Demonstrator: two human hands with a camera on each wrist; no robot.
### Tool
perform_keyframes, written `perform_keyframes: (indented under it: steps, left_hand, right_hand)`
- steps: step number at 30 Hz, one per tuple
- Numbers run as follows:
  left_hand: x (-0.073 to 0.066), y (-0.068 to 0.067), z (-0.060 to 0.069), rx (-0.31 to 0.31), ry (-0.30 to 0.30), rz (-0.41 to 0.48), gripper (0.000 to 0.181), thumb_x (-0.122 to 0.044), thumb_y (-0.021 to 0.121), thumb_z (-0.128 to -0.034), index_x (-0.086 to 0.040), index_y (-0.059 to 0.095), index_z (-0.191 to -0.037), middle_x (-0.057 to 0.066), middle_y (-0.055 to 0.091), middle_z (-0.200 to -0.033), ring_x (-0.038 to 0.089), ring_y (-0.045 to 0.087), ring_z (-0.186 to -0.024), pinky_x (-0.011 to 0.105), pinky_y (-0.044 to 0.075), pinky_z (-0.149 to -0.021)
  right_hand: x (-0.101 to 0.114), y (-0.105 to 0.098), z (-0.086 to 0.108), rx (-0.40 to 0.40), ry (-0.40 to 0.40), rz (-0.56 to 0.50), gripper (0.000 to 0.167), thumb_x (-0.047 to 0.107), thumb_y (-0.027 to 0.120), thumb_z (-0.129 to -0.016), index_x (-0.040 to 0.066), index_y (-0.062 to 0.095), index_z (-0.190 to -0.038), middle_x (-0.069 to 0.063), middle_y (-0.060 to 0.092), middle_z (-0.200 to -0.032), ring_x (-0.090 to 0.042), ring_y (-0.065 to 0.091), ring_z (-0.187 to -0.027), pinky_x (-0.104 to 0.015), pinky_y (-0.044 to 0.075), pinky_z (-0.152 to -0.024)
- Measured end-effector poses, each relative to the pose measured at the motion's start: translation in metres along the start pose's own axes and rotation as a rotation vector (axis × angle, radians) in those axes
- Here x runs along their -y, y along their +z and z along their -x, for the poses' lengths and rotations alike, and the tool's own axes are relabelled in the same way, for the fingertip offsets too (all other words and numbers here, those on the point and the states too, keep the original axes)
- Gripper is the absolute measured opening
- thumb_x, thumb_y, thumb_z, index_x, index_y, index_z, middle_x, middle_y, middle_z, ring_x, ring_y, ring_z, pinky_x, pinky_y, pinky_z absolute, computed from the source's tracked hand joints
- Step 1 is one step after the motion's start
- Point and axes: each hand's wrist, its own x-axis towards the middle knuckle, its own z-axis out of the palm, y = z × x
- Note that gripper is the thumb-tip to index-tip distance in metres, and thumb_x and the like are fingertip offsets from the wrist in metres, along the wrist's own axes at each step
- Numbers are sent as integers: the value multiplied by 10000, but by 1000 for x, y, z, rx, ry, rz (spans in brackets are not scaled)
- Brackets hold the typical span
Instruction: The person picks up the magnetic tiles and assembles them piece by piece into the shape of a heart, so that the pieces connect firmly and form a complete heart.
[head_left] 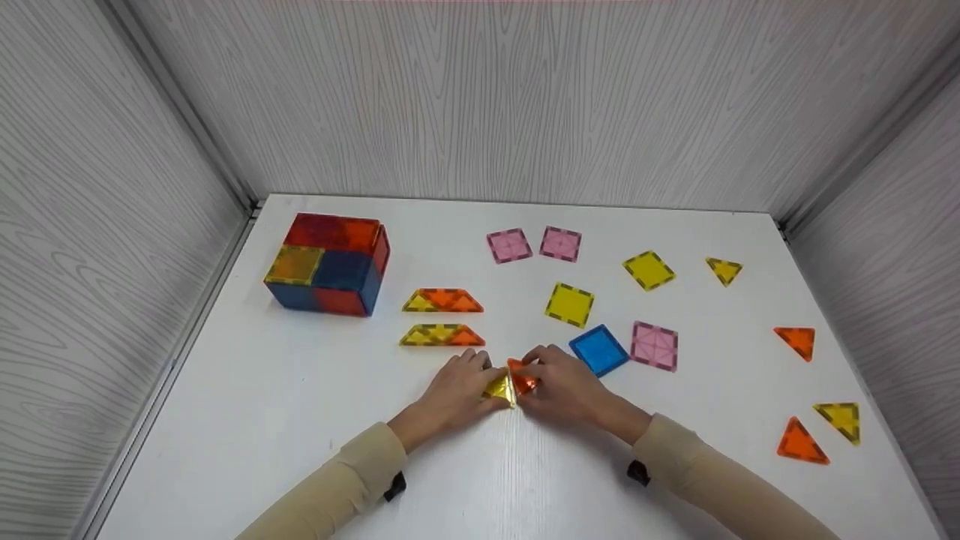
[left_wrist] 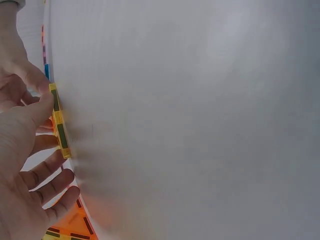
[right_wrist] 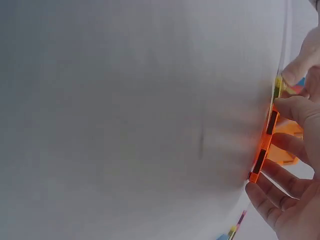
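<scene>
Near the front middle of the table, my left hand (head_left: 459, 388) pinches a yellow triangular magnetic tile (head_left: 499, 388) between thumb and fingers. My right hand (head_left: 564, 386) grips an orange triangular magnetic tile (head_left: 521, 375) right beside it, partly hidden by the fingers. The two tiles' edges stand close together; I cannot tell if they touch. In the left wrist view the yellow tile (left_wrist: 60, 122) shows its edge at the thumb. The right wrist view shows the orange tile's edge (right_wrist: 264, 145) along the right fingers. Just beyond the hands lie two yellow-and-orange trapezoid strips (head_left: 442, 335).
A box of red, blue and yellow tiles (head_left: 326, 262) stands at the back left. A blue square tile (head_left: 598, 350) and a pink square tile (head_left: 655, 346) lie right of my hands. Yellow squares (head_left: 570, 304) and more pink ones (head_left: 509, 246) lie behind; loose triangles (head_left: 802, 442) lie far right.
</scene>
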Motion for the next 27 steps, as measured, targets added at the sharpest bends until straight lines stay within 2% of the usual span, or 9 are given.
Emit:
perform_keyframes:
  steps: [6, 10, 13, 19, 24, 27]
  left_hand:
    - [1, 0, -2, -12, 7, -27, 598, -556, 710, -961, -159, 678, -1407, 75, 652, -1149, 231, 554, -1059, 388, 519, -930]
    - [1, 1, -3, 8, 6, 1, 638, -563, 696, -971, -140, 635, -1446, 89, 641, -1253, 254, 567, -1174, 427, 518, -1052]
    - [1, 1, -3, 24, 7, 41, 680, -567, 689, -976, -135, 587, -1490, 93, 622, -1343, 269, 556, -1265, 464, 484, -1136]
    - [1, 1, -6, 32, 33, 52, 706, -575, 688, -973, -136, 563, -1512, 93, 600, -1421, 284, 543, -1316, 486, 456, -1171]
    - [0, 0, -7, 43, 42, 18, 695, -582, 673, -980, -157, 564, -1518, 84, 598, -1424, 285, 538, -1303, 474, 467, -1144]
    - [-1, 0, -7, 49, 48, 0, 685, -585, 662, -986, -164, 568, -1518, 76, 599, -1432, 287, 535, -1308, 468, 475, -1119]
  right_hand:
    - [-6, -3, 3, -19, -28, -12, 368, 356, 813, -920, 162, 782, -1230, -73, 720, -1245, -237, 665, -1103, -358, 630, -903]
    - [-36, -19, 9, -91, 6, -27, 413, 384, 801, -934, 123, 767, -1253, -103, 717, -1266, -283, 668, -1160, -430, 620, -969]
    - [-74, -38, 15, -151, 92, -40, 437, 386, 781, -955, 104, 746, -1287, -137, 696, -1307, -325, 650, -1202, -490, 601, -1011]
    - [-145, -71, 29, -212, 347, -66, 452, 361, 731, -997, 85, 697, -1352, -195, 624, -1419, -416, 564, -1321, -625, 510, -1101]
    - [-194, -84, 43, -308, 450, -60, 446, 314, 716, -1008, 51, 673, -1365, -246, 590, -1445, -465, 523, -1340, -672, 459, -1122]
    - [-218, -89, 50, -337, 500, -40, 456, 295, 697, -1018, 26, 651, -1384, -275, 565, -1462, -493, 501, -1357, -691, 430, -1130]
